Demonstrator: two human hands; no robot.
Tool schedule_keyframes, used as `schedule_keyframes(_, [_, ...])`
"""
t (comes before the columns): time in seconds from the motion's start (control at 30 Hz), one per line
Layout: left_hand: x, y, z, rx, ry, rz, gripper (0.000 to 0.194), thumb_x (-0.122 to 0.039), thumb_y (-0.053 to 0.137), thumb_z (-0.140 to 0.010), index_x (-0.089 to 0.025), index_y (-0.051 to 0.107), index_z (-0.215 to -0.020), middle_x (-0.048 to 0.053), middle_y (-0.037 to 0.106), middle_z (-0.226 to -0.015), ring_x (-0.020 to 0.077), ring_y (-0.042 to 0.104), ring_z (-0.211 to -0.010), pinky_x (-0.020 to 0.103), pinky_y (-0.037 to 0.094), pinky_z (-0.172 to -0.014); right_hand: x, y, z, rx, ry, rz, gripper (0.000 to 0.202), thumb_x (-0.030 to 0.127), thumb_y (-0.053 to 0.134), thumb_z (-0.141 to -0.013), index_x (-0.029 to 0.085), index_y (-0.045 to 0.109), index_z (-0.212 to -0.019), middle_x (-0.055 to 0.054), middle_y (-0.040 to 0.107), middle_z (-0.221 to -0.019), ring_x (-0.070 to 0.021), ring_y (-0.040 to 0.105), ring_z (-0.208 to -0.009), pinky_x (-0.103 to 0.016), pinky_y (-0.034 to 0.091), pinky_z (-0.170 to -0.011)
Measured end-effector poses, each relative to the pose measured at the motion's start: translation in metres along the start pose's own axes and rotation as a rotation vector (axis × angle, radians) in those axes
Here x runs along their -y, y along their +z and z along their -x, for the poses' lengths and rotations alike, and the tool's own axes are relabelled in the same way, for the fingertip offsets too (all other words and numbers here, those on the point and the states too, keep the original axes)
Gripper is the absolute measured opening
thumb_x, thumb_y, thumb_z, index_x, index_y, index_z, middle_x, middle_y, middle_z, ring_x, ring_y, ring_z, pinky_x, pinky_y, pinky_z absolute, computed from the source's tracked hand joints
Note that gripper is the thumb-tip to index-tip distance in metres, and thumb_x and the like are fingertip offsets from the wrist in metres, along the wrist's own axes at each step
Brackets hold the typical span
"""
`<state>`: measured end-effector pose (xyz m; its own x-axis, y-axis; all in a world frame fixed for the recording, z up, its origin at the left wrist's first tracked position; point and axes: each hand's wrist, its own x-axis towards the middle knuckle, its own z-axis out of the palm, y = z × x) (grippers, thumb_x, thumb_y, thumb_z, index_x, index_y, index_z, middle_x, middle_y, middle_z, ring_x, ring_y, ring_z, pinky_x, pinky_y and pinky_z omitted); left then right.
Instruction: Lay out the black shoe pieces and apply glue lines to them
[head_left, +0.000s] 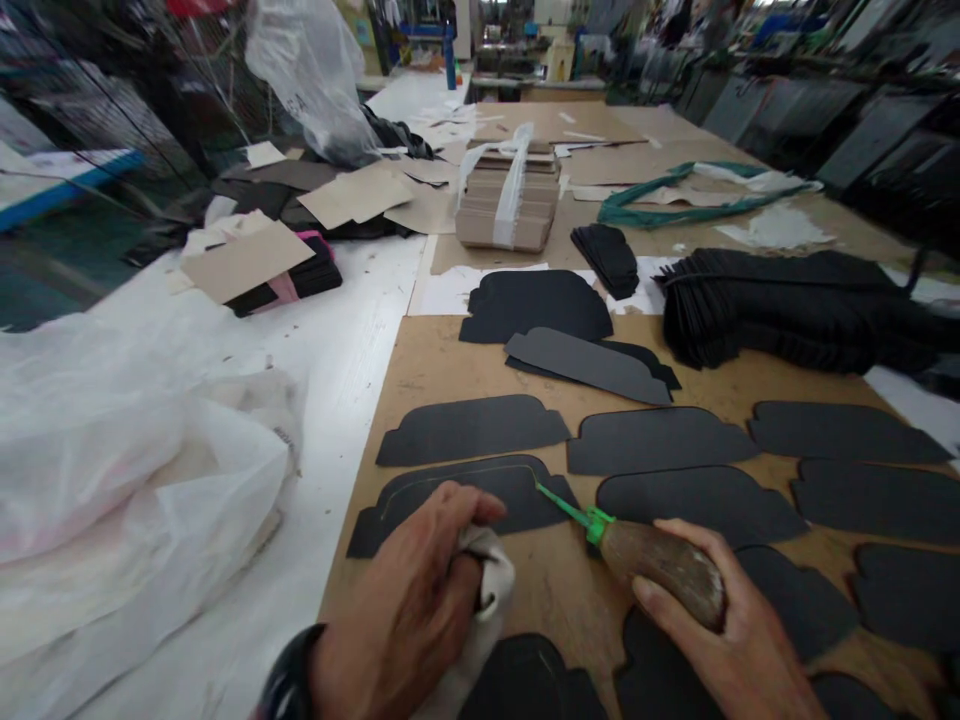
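Observation:
My right hand [720, 610] is wrapped round a brown glue bottle [664, 570] with a thin green nozzle [562, 503]. The nozzle's tip meets a black cut piece [465, 490], where a thin yellowish line of glue follows the upper edge. My left hand [427, 580] is closed on a whitish cloth [491, 575] and rests over that piece's lower edge. Other black pieces of the same shape lie around it, such as one just above [472, 428] and one to its right [660, 440].
Behind stand a strapped stack of brown card pieces [506, 205] and a thick row of black pieces [772, 305]. White plastic sheeting [135, 470] covers the left side. A green strap loop [675, 200] lies farther back. Brown board [405, 370] lies under the black pieces.

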<state>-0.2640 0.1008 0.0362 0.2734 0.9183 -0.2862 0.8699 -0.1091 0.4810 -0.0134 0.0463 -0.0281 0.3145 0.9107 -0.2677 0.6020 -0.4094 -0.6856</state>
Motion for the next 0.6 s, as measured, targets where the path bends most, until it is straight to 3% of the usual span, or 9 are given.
schedule_keyframes(0.13, [0.001,0.031,-0.04,-0.047,0.021,0.197,0.024,-0.012,0.036,-0.072,-0.019,0.051,-0.091,0.002,0.058,-0.088,0.0134,0.054,-0.081,0.027,0.044,-0.075,0.0,0.0,-0.003,0.027,0.062,-0.106,0.046,0.043,0.06,-0.067,0.024,0.048,-0.107,-0.003,0.062,-0.1,-0.0211,0.06,-0.091,-0.03,0.049,-0.076])
schedule_keyframes(0.23, [0.009,0.045,-0.049,-0.073,0.028,0.274,0.02,-0.012,0.036,-0.073,-0.018,0.05,-0.086,0.002,0.056,-0.086,0.0142,0.052,-0.081,0.029,0.041,-0.077,0.008,0.0,-0.003,0.138,0.226,-0.409,0.046,0.043,0.063,-0.067,0.024,0.049,-0.106,-0.002,0.063,-0.09,-0.0206,0.061,-0.081,-0.031,0.052,-0.066])
schedule_keyframes(0.4, [0.011,0.047,-0.042,-0.09,0.0,0.318,0.02,-0.013,0.038,-0.073,-0.019,0.048,-0.088,0.0,0.054,-0.082,0.0133,0.051,-0.076,0.027,0.039,-0.073,0.033,-0.002,0.0,0.361,0.543,-1.139,0.033,0.038,0.063,-0.071,0.021,0.055,-0.097,-0.005,0.066,-0.091,-0.02,0.064,-0.08,-0.027,0.052,-0.057])
schedule_keyframes(0.6, [0.009,0.048,-0.042,-0.12,0.017,0.326,0.016,-0.013,0.037,-0.073,-0.019,0.047,-0.085,0.0,0.052,-0.08,0.0135,0.049,-0.075,0.027,0.038,-0.071,0.04,-0.011,0.0,0.435,0.641,-1.366,0.024,0.033,0.064,-0.071,0.021,0.058,-0.091,-0.006,0.07,-0.083,-0.0209,0.067,-0.073,-0.024,0.05,-0.051])
